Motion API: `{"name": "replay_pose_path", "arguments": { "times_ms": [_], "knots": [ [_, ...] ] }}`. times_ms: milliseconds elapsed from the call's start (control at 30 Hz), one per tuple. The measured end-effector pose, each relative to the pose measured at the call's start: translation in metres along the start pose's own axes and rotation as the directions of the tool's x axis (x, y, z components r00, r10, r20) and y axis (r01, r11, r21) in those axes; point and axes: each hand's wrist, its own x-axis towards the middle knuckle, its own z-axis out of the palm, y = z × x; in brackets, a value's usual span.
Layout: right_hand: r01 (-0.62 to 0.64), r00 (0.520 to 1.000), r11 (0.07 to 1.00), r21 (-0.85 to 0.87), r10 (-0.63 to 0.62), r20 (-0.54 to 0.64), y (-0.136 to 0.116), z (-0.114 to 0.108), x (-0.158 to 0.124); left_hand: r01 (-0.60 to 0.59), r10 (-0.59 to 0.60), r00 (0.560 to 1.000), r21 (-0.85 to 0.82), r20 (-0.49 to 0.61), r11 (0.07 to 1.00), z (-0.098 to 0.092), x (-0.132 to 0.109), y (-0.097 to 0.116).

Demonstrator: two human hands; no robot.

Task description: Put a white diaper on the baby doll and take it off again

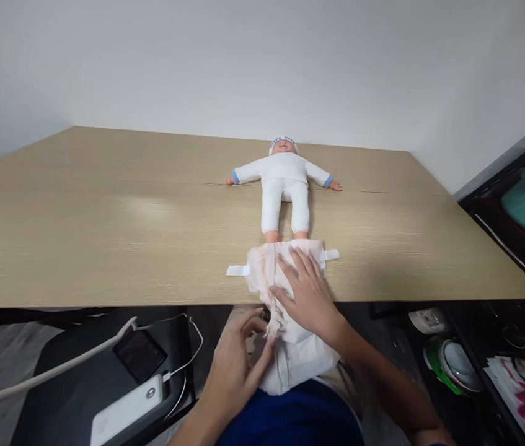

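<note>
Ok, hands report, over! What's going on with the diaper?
Right hand flat on diaper at table edge. Left hand pinching the hanging part. Doll just beyond, feet at diaper's far edge.

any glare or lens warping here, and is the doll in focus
head view: soft even light, a pale sheen on the table left of the doll; head view: wide lens splays the table's sides; doll small but sharp, right hand on the diaper slightly soft

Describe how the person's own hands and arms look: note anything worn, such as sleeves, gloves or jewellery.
The left hand and right hand are bare: no gloves, rings or watch show. The left forearm and right forearm are uncovered, with no sleeves in view.
</note>
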Motion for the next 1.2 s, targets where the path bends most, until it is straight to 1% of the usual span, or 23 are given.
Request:
{"name": "replay_pose_path", "arguments": {
  "times_ms": [67,133,167,233,300,367,400,467,500,533,567,633,700,733,833,933,1000,1067,1133,1200],
  "knots": [
    [0.009,1.000,1.000,-0.010,-0.009,0.008,0.001,0.009,-0.001,-0.148,0.150,0.989,0.145,-0.008,0.978,-0.018,0.018,0.000],
    [0.013,1.000,1.000,-0.021,-0.014,-0.005,0.001,0.014,-0.004,-0.241,0.249,0.969,0.251,0.001,0.938,-0.035,0.048,-0.004],
    [0.014,1.000,1.000,-0.027,-0.015,-0.014,0.001,0.016,-0.006,-0.280,0.289,0.957,0.299,0.014,0.912,-0.042,0.068,-0.007],
    [0.020,0.999,0.999,-0.032,-0.021,-0.030,0.001,0.018,-0.009,-0.367,0.366,0.927,0.398,0.080,0.841,-0.050,0.116,-0.013],
    [0.027,0.999,0.999,-0.030,-0.028,-0.041,0.002,0.020,-0.011,-0.462,0.415,0.886,0.475,0.207,0.749,-0.048,0.170,-0.017],
    [0.033,0.998,0.999,-0.027,-0.034,-0.046,0.002,0.022,-0.012,-0.584,0.451,0.812,0.481,0.371,0.654,-0.039,0.220,-0.016],
    [0.034,0.998,0.999,-0.026,-0.035,-0.047,0.002,0.022,-0.012,-0.649,0.463,0.758,0.459,0.460,0.607,-0.033,0.240,-0.014],
    [0.035,0.998,0.999,-0.022,-0.036,-0.048,0.001,0.022,-0.013,-0.781,0.478,0.608,0.369,0.634,0.505,-0.019,0.271,-0.008],
    [0.035,0.998,0.999,-0.018,-0.036,-0.049,0.000,0.022,-0.013,-0.824,0.474,0.538,0.317,0.697,0.469,-0.013,0.281,-0.004],
    [0.032,0.998,0.999,-0.013,-0.033,-0.053,-0.001,0.021,-0.014,-0.854,0.468,0.479,0.270,0.742,0.445,-0.008,0.287,0.000],
    [0.029,0.998,1.000,-0.008,-0.029,-0.058,-0.002,0.021,-0.014,-0.871,0.461,0.437,0.234,0.772,0.433,-0.005,0.292,0.003],
    [0.023,0.998,1.000,0.003,-0.023,-0.060,-0.003,0.020,-0.014,-0.884,0.447,0.390,0.190,0.805,0.428,0.000,0.297,0.006],
    [0.022,0.998,1.000,0.012,-0.022,-0.051,-0.004,0.019,-0.015,-0.888,0.463,0.368,0.157,0.806,0.432,0.004,0.300,0.003],
    [0.024,0.999,1.000,0.014,-0.023,-0.041,-0.005,0.019,-0.015,-0.889,0.489,0.362,0.136,0.793,0.437,0.006,0.302,0.000],
    [0.021,1.000,1.000,0.010,-0.021,-0.011,-0.006,0.019,-0.015,-0.888,0.603,0.361,0.064,0.711,0.456,0.015,0.306,-0.009],
    [0.003,1.000,1.000,-0.002,-0.003,0.001,-0.008,0.020,-0.011,-0.888,0.657,0.356,0.022,0.664,0.460,0.018,0.310,-0.007],
    [-0.004,1.000,1.000,-0.011,0.004,0.004,-0.008,0.020,-0.007,-0.882,0.670,0.360,0.003,0.650,0.471,0.015,0.314,0.003],
    [-0.001,1.000,1.000,-0.021,0.001,0.012,-0.007,0.020,0.000,-0.868,0.690,0.365,-0.040,0.625,0.496,0.007,0.321,0.018],
    [0.005,1.000,1.000,-0.031,-0.004,0.028,-0.005,0.019,0.008,-0.842,0.709,0.388,-0.086,0.588,0.532,-0.003,0.330,0.034],
    [0.013,0.999,0.999,-0.037,-0.012,0.045,-0.002,0.017,0.016,-0.817,0.716,0.421,-0.111,0.557,0.566,-0.014,0.341,0.050]
  ]
}}
